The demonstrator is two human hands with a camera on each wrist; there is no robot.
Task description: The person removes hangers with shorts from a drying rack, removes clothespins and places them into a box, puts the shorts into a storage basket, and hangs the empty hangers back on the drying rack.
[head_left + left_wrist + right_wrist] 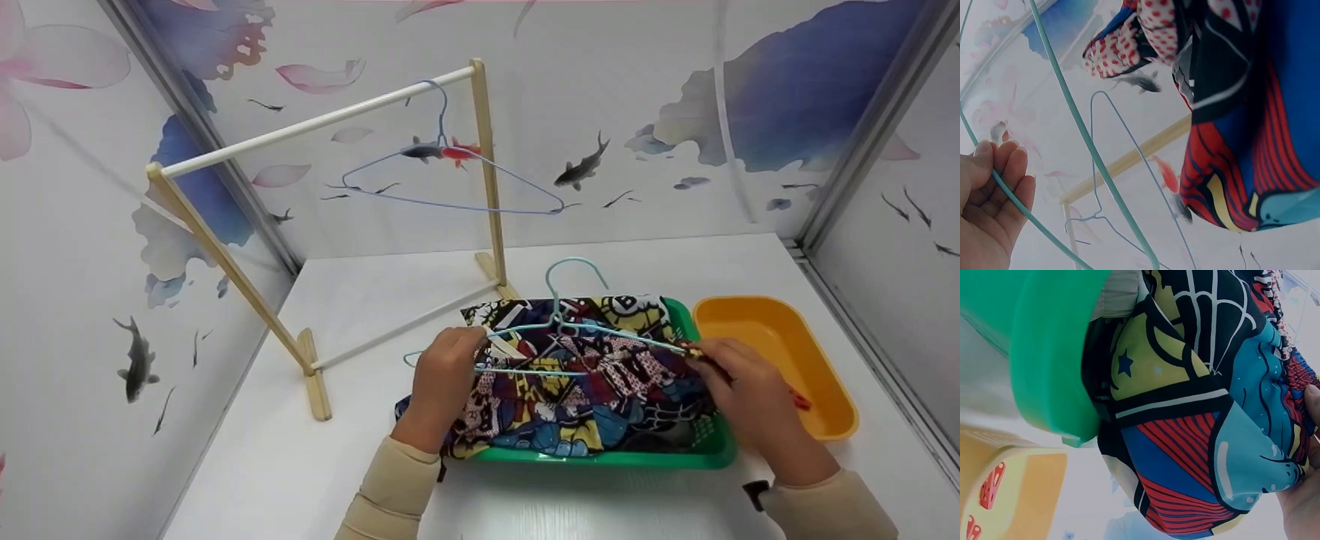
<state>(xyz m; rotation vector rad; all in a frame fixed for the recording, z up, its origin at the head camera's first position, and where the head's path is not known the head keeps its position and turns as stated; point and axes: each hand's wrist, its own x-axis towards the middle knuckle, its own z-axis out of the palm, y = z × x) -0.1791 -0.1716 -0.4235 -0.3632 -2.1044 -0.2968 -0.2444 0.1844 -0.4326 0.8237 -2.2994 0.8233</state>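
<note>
A mint-green wire hanger (525, 326) lies over a colourful comic-print garment with a gathered waistband (600, 426). My left hand (446, 382) grips the hanger's left arm; in the left wrist view its thumb and fingers (1016, 163) close round the thin wire. At the hanger's other end, my right hand (750, 390) pinches the gathered waistband near the wire tip. The garment (1174, 399) hangs in folds beside the green basket in the right wrist view, with the right hand (1300, 512) at its edge. Most of the right fingers are hidden behind the cloth.
Under the garment stands a green basket (637, 459). An orange tray (844, 390) to its right holds red clips (992, 486). Back left, a wooden rack (491, 172) with a white top bar (322, 120) carries a blue hanger (457, 206). Printed walls enclose the table.
</note>
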